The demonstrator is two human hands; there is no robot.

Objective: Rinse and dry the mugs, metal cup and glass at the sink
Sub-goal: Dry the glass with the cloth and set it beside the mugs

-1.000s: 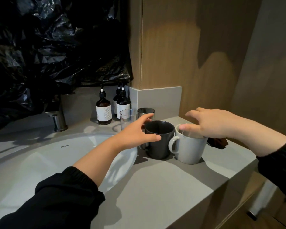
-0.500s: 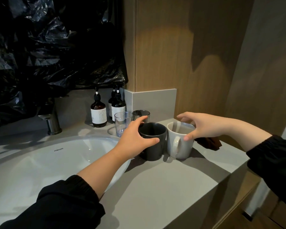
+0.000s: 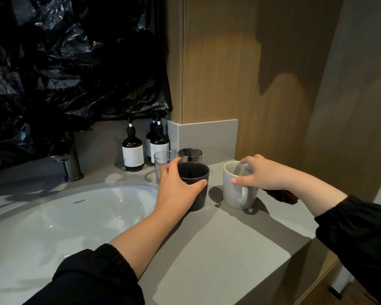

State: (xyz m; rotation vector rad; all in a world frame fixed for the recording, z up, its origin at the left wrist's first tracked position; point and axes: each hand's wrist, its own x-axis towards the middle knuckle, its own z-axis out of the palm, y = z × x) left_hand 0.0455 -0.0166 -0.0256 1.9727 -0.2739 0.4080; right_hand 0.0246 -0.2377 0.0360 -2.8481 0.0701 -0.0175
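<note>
A black mug [image 3: 198,183] stands on the grey counter [image 3: 218,249] right of the sink [image 3: 53,216]. My left hand [image 3: 176,190] wraps round its left side, thumb on the front. A white mug [image 3: 233,192] stands to its right, handle toward me. My right hand [image 3: 260,175] grips its rim, fingers inside and thumb on the outer wall. Behind the black mug stand a clear glass [image 3: 162,160] and a dark metal cup [image 3: 190,155].
Three brown pump bottles [image 3: 132,154] stand at the back by the wall corner. A metal tap [image 3: 69,166] rises behind the basin. Black plastic sheeting [image 3: 64,62] hangs above. A dark brown cloth [image 3: 282,195] lies behind my right wrist. The counter edge drops off at the right.
The white mug has shifted right, away from the black mug, and turned its handle toward me. My right hand now grips its rim. My left hand has closed round the black mug.
</note>
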